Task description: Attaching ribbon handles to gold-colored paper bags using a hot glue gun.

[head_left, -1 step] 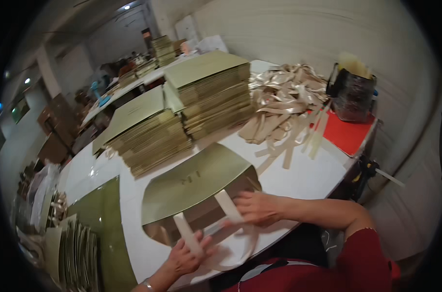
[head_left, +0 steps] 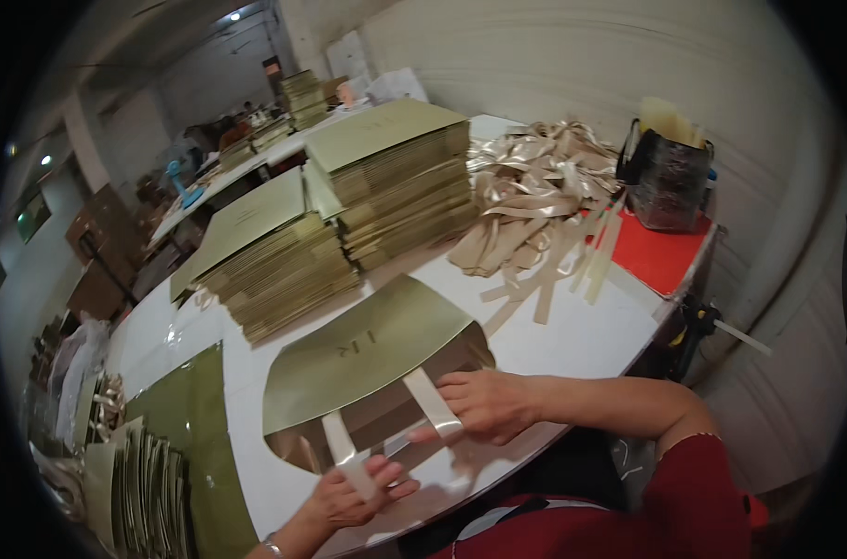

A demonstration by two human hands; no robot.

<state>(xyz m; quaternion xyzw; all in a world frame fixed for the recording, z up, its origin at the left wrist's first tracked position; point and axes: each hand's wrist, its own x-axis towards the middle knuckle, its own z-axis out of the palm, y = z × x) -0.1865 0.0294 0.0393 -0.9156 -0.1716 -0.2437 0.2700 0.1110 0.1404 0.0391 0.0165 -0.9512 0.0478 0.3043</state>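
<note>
An olive-gold paper bag (head_left: 372, 340) lies on the white table in front of me, its open mouth toward my body. Two pale satin ribbon strips come off its near edge, a left ribbon strip (head_left: 341, 438) and a right ribbon strip (head_left: 427, 399). My left hand (head_left: 354, 494) has the left strip running between its loosely bent fingers. At the right side of the mouth, my right hand (head_left: 489, 405) is closed around the right strip, one finger reaching left beneath it. The ribbon's lower part is partly hidden by the hands.
Two tall stacks of flat olive bags, a left stack (head_left: 279, 279) and a right stack (head_left: 409, 186), stand behind. A ribbon heap (head_left: 535, 205), a red sheet (head_left: 666, 256) and a dark container (head_left: 668, 182) are at right. More folded bags (head_left: 149, 494) sit at lower left beside a green mat (head_left: 195, 419).
The ribbon loop that hung below the bag is drawn up closer to the hands. My left hand has shifted slightly down and left; the whole view has shifted a little.
</note>
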